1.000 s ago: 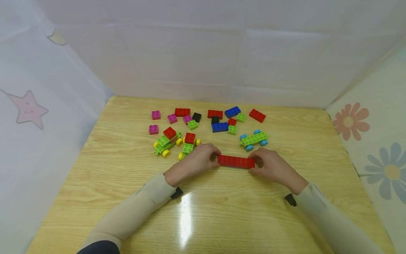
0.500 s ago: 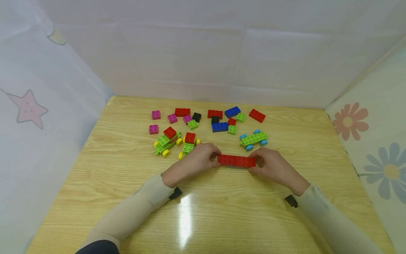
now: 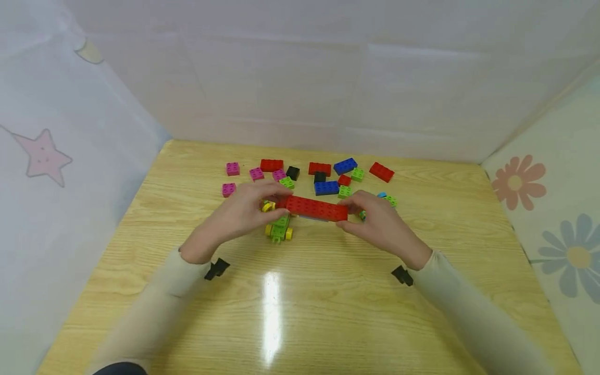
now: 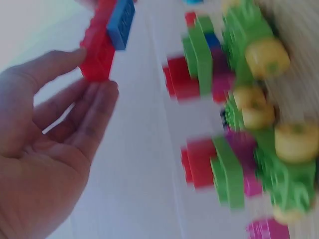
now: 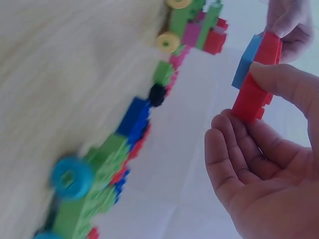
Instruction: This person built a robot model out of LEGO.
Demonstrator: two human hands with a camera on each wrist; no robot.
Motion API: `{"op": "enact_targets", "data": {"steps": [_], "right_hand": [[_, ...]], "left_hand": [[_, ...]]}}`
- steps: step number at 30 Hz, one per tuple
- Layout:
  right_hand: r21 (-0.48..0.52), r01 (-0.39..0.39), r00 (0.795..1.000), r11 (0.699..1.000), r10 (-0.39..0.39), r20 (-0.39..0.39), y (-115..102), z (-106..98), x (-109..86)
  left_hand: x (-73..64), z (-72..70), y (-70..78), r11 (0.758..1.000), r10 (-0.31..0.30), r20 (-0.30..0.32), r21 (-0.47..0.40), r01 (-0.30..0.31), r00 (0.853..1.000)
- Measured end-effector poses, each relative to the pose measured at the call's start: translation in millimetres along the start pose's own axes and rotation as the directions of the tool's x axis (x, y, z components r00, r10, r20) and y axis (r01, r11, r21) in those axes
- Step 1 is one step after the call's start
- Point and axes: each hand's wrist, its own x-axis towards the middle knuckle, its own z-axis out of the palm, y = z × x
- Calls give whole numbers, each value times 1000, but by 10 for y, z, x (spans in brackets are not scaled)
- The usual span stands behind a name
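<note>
Backdrop [image 3: 290, 83]: pale cloth, flowers [image 3: 579, 256] right!
Desk [image 3: 356, 302]: woodgrain, gleam [image 3: 271, 317] near, bricks [image 3: 326, 188] far!
Left hand [image 3: 241, 209]: narrowed, pinching red bar's [image 3: 316, 208] left end!
Right hand [image 3: 380, 223]: likewise, right end!

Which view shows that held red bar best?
The head view: the red bar shows nearly full length, studs up. The left wrist view crops it at the top; the right wrist view foreshortens it, partly behind the right hand.
</note>
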Motion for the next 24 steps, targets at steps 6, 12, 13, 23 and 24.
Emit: {"op": "enact_targets", "data": {"steps": [6, 12, 13, 23, 24], "right_hand": [[47, 39, 999, 998, -38, -10, -288, 108, 336], [144, 57, 998, 988, -55, -19, -469, 259, 603], [158, 59, 998, 986, -57, -21, -491, 284, 642], [224, -15, 1000, 975, 18, -11, -599, 510, 853], [225, -20, 1000, 974, 23, -10, -595, 532, 862]], "left_hand": [[-133, -259, -416, 998, -29, -80, -62, 24, 996], [-249, -430, -680, 975, -147, -115, -183, 124, 983], [-261, -452, -712, 971, -164, -121, -195, 138, 979], [-338, -577, -835, 933, -273, -107, -272, 236, 956], [-340, -579, -838, 932, -276, -106, -270, 240, 955]]}}
